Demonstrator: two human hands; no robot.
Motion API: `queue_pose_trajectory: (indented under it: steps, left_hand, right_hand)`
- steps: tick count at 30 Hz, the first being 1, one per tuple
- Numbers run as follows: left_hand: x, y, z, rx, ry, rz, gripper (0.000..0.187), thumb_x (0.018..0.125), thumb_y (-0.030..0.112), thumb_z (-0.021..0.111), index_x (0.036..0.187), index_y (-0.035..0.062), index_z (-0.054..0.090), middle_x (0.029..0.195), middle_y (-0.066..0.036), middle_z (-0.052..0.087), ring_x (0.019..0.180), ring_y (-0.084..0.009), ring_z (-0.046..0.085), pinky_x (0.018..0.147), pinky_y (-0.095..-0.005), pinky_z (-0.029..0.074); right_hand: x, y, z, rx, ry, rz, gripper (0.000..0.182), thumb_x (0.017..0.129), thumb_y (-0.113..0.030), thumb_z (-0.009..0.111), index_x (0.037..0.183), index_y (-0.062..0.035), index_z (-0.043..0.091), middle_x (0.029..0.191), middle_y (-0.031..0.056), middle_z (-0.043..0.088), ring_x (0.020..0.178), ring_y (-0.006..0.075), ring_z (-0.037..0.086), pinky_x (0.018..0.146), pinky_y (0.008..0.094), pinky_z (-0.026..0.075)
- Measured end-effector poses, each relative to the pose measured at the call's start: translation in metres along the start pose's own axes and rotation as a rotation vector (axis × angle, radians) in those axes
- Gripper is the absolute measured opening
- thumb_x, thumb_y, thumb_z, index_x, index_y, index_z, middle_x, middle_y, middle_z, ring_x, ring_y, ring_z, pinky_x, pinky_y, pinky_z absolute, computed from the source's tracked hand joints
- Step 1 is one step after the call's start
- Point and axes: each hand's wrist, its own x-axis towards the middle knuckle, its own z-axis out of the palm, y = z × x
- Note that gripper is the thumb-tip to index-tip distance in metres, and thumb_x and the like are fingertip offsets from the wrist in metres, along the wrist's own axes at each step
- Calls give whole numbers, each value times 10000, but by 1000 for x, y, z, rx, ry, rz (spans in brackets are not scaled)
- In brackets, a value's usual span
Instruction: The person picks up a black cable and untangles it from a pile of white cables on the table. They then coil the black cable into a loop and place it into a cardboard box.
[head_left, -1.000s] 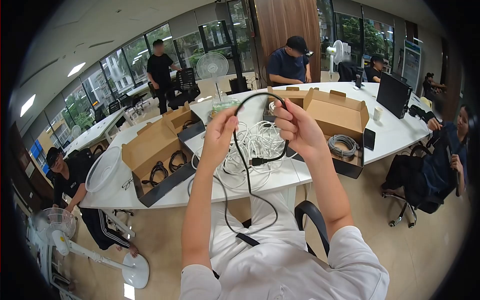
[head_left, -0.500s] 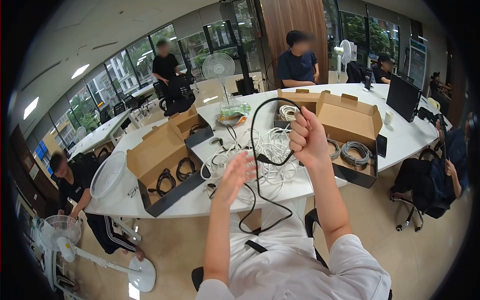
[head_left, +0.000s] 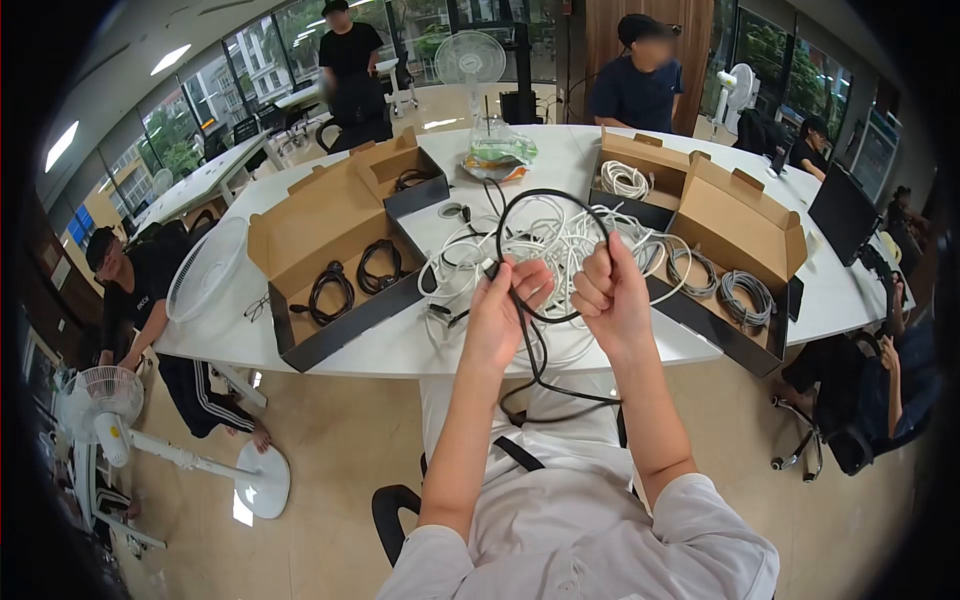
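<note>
A black cable [head_left: 546, 191] forms a loop between my two hands, and its slack hangs down over my lap. My left hand [head_left: 506, 308] pinches it near a connector end [head_left: 489, 268]. My right hand [head_left: 611, 303] is wrapped round the other side of the loop, thumb up. Beyond both hands a tangled heap of white cables [head_left: 560, 240] lies on the table, a few dark cables among it. The open box at left [head_left: 345, 338] holds coiled black cables [head_left: 330, 291]; the one at right [head_left: 725, 325] holds coiled grey cables [head_left: 747, 298].
Two more open boxes stand farther back; the right one holds a white cable coil [head_left: 626, 180]. A plastic packet [head_left: 500, 155], a fan cover [head_left: 207, 268], glasses [head_left: 257, 306] and a monitor [head_left: 845, 208] are on the white table [head_left: 440, 352]. Several people and fans are around.
My left hand has moved up and right and now grips the cable. The cable has been drawn into a rounder loop between my hands. The head view has tilted down.
</note>
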Motion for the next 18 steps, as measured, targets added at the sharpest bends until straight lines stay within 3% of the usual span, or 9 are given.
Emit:
queue_pose_trajectory:
  steps: [3,4,6,10,15,18]
  left_hand:
    - [-7,15,-18,-154,-377,-126,194,1004,256,437,1024,111,565,662,25,472,491,-64,426,476,-202,374]
    - [-9,18,-16,-110,-324,-147,197,1007,275,426,944,121,531,573,49,273,415,-51,213,392,-221,208]
    - [-9,20,-20,-261,-425,-207,215,1005,288,424,875,127,484,547,54,276,406,-53,222,388,-227,205]
    - [-7,28,-22,-368,-545,-246,283,991,324,426,778,140,393,506,61,266,388,-55,212,385,-236,184]
    - [-17,31,-18,-160,-613,-350,305,966,322,486,750,138,372,519,63,289,389,-51,236,368,-227,180]
    - [-20,35,-11,-88,-601,-376,240,911,297,545,837,111,414,568,39,343,405,-56,273,374,-223,201]
  right_hand:
    - [-11,5,-3,-67,-27,50,380,1012,-347,388,748,-88,480,547,-61,222,458,56,234,394,219,211]
    - [-15,5,4,-104,5,54,380,1014,-340,386,771,-76,509,547,-61,227,457,55,233,397,223,214]
    - [-16,6,4,-187,-25,47,378,1016,-334,385,894,-36,583,555,-57,274,460,57,276,411,228,268]
    - [-15,18,0,-379,70,43,423,1015,-367,380,889,-24,592,551,-48,323,464,64,343,445,235,354]
    - [-12,36,-14,-501,60,68,464,1020,-400,350,875,-34,597,524,-65,280,432,52,290,416,233,297]
    - [-12,43,-17,-628,46,11,492,1018,-403,355,861,-16,617,502,-70,298,406,43,280,390,226,286]
